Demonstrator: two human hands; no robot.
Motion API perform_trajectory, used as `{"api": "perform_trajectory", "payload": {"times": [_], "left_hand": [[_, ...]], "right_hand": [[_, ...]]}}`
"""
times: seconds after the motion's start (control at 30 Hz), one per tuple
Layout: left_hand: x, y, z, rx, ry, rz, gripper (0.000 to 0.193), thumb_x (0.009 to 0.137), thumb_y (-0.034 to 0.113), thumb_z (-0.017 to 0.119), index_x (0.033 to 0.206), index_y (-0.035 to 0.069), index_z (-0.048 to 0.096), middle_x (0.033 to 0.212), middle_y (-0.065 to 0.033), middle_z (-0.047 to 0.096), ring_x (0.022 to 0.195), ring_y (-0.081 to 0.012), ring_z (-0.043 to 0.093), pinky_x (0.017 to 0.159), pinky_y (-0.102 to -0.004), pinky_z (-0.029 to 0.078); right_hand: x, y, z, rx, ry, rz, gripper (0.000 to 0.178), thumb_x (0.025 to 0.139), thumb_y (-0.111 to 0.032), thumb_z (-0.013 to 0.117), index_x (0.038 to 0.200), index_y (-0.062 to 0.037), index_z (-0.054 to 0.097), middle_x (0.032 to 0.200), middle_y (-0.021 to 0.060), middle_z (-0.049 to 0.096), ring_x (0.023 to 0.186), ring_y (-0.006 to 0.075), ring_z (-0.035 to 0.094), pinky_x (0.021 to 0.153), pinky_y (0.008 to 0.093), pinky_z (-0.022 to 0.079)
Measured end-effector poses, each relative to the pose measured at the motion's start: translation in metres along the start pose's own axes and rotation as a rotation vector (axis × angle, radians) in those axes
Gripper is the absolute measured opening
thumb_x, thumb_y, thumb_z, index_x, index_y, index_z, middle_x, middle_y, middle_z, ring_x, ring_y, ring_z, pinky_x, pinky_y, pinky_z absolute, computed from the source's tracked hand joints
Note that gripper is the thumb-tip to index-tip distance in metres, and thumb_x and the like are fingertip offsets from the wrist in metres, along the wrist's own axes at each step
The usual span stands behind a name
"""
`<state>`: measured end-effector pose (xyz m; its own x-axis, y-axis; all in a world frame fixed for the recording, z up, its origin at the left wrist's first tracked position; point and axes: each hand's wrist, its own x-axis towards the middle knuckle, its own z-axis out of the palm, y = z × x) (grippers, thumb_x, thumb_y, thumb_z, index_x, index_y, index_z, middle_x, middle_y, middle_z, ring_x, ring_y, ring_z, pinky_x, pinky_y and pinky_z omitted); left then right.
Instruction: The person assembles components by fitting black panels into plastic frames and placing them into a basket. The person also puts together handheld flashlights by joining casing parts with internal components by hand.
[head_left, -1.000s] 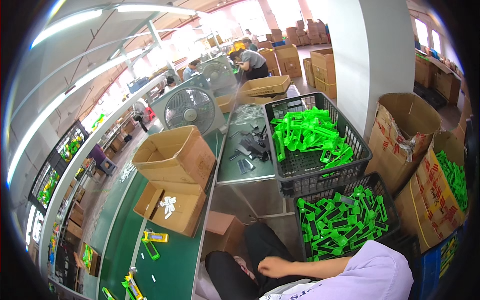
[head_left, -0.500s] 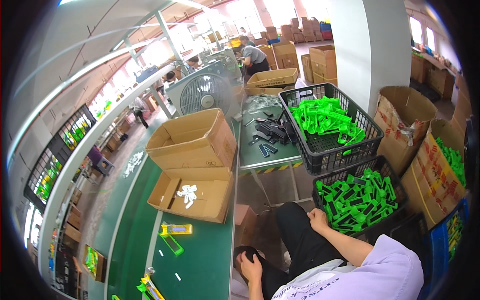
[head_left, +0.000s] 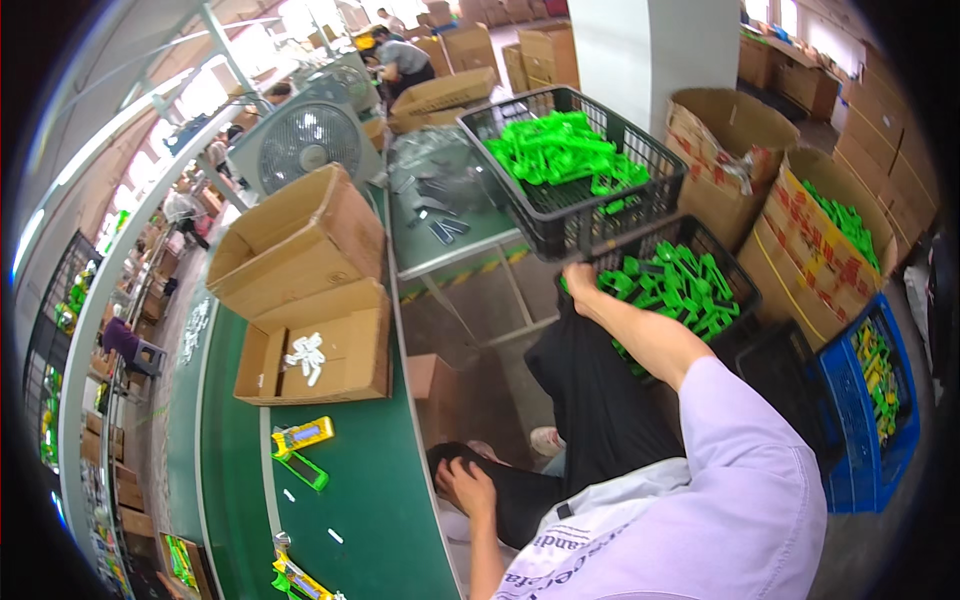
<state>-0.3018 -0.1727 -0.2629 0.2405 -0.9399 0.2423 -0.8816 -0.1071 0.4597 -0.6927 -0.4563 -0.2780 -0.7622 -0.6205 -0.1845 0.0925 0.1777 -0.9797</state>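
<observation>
My right arm reaches forward, and my right hand (head_left: 578, 283) is closed at the near left corner of the lower black plastic crate (head_left: 742, 262), just below the upper crate. Its fingertips are partly hidden. Bright green plastic parts with black strips (head_left: 690, 285) fill this lower crate. My left hand (head_left: 468, 487) lies with fingers apart on my black trouser leg (head_left: 520, 500), beside the edge of the green table (head_left: 370, 500), and holds nothing.
The upper black crate (head_left: 560, 225) holds green parts and overhangs a side table with black pieces (head_left: 435, 200). Open cartons (head_left: 385, 365), a yellow tool pack (head_left: 303, 435) and a fan (head_left: 308, 150) occupy the bench. A blue crate (head_left: 870, 480) stands right. People work farther back.
My right hand has moved forward from my knee to the lower crate's corner, the arm stretching out. My left hand stays on my leg. The view has turned right and down.
</observation>
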Motion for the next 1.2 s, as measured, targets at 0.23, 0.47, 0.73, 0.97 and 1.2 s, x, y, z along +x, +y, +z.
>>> {"api": "perform_trajectory", "payload": {"times": [0.23,0.47,0.73,0.97,1.2], "left_hand": [[-0.013,-0.012,-0.015,0.019,-0.123,0.085,0.037,0.086,0.019,0.064,0.118,0.001,0.057,0.137,-0.0212,0.046,0.129,-0.0402,0.038,0.105,-0.0553,0.031],[-0.054,0.020,-0.031,0.131,-0.252,0.236,0.041,0.087,0.020,0.064,0.122,0.002,0.055,0.138,-0.0234,0.045,0.130,-0.0402,0.039,0.106,-0.0518,0.032],[-0.057,0.034,-0.051,0.096,-0.020,0.110,0.041,0.086,0.014,0.064,0.121,-0.004,0.052,0.124,-0.0260,0.052,0.118,-0.0425,0.048,0.101,-0.0473,0.038],[-0.190,-0.142,0.043,-0.982,-0.156,-0.793,0.073,0.097,0.061,0.039,0.144,0.005,0.043,0.140,-0.0136,0.052,0.122,-0.0251,0.054,0.104,-0.0359,0.042],[-0.167,-0.055,0.029,-1.016,-0.236,-0.887,0.073,0.096,0.061,0.040,0.144,0.006,0.043,0.140,-0.0131,0.052,0.123,-0.0250,0.053,0.104,-0.0359,0.041]], "right_hand": [[0.009,0.004,0.008,-0.012,0.001,0.101,0.020,0.069,-0.012,0.055,0.075,0.0032,0.067,0.073,0.0194,0.066,0.080,0.0282,0.066,0.068,0.0421,0.045],[0.046,0.016,-0.032,0.252,0.068,0.294,0.012,0.071,-0.013,0.058,0.064,-0.0027,0.057,0.067,0.0087,0.058,0.054,0.0187,0.050,0.050,0.0371,0.034],[-0.098,0.094,-0.215,-0.039,-0.527,0.122,0.021,0.081,-0.018,0.056,0.071,-0.0005,0.059,0.064,0.0099,0.058,0.059,0.0224,0.053,0.056,0.0374,0.040],[-0.177,0.129,-0.286,-0.248,-0.586,-0.032,0.026,0.092,-0.023,0.058,0.099,0.0013,0.064,0.088,0.0173,0.067,0.082,0.0277,0.065,0.075,0.0375,0.049],[-0.169,0.081,-0.264,-0.235,-0.704,-0.371,0.009,0.089,-0.010,0.063,0.093,-0.0022,0.062,0.072,0.0083,0.062,0.062,0.0164,0.058,0.061,0.0299,0.046]]}}
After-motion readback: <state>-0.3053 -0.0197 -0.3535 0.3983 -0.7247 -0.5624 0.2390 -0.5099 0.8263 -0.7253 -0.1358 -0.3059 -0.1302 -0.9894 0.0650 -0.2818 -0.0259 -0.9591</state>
